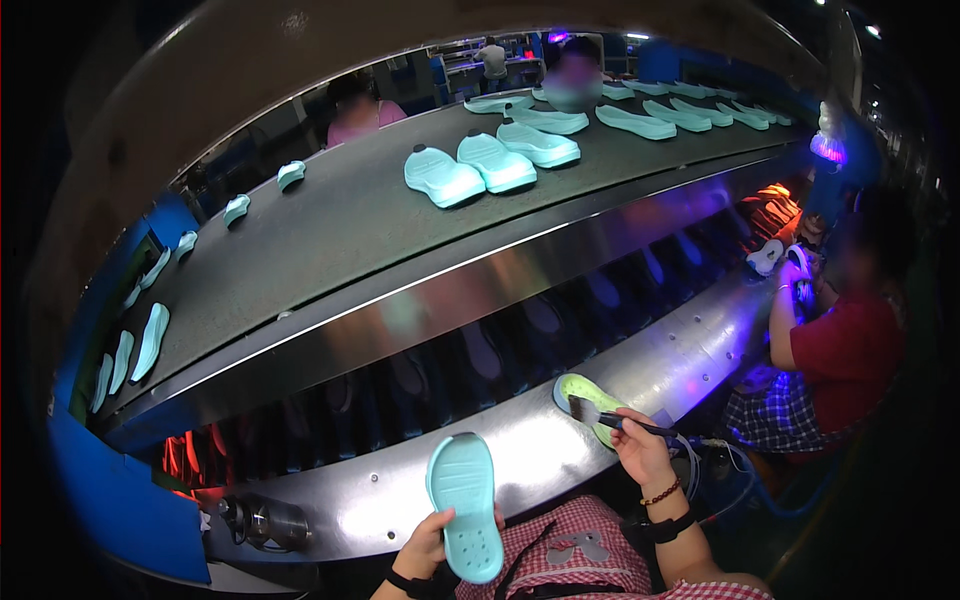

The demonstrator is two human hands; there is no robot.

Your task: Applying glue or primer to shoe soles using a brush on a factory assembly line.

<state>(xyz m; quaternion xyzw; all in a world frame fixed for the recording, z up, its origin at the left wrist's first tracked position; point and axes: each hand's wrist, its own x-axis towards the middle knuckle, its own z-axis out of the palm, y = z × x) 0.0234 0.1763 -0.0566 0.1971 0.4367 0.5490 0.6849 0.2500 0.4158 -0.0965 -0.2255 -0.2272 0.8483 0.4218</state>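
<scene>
My left hand point(428, 542) grips a pale turquoise shoe sole point(464, 490) by its lower left edge, tilted up above the metal ledge, its inner side with small holes facing me. Fingertips show at the sole's right edge. In my right hand point(641, 452) is a paintbrush point(618, 420) with a dark handle, held in a pinch. Its bristles are over a yellow-green shoe sole point(577, 387) with a bluish rim, on the ledge; whether they touch it I cannot tell.
A dark conveyor belt point(330, 225) carries several turquoise soles point(497, 162). Below it, a rack of dark soles point(480, 350) stands behind the metal ledge point(400, 490). A metal container point(275, 525) sits at the left. At the right, a co-worker point(850, 340) handles a shoe part under purple light.
</scene>
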